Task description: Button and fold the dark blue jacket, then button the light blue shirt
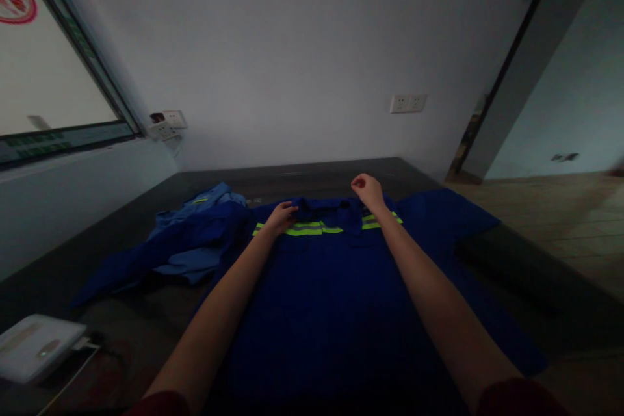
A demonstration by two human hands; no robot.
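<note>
A dark blue work jacket (322,292) with yellow-green reflective strips lies spread out before me, its collar at the far end. At the left side of that collar is my left hand (281,217), its fingers and thumb closed on the cloth. My right hand (369,194) is raised a little above the collar's right side. Its fingertips are pinched together and no cloth shows between them. One sleeve stretches left and the other right. The lower part of the jacket fades into shadow.
A crumpled lighter blue garment (192,263) lies on the dark table (341,172) at left, partly under the sleeve. A white device (39,346) with a cable sits at the near left. Wall sockets (408,103) are behind the table; wooden floor (550,208) shows at right.
</note>
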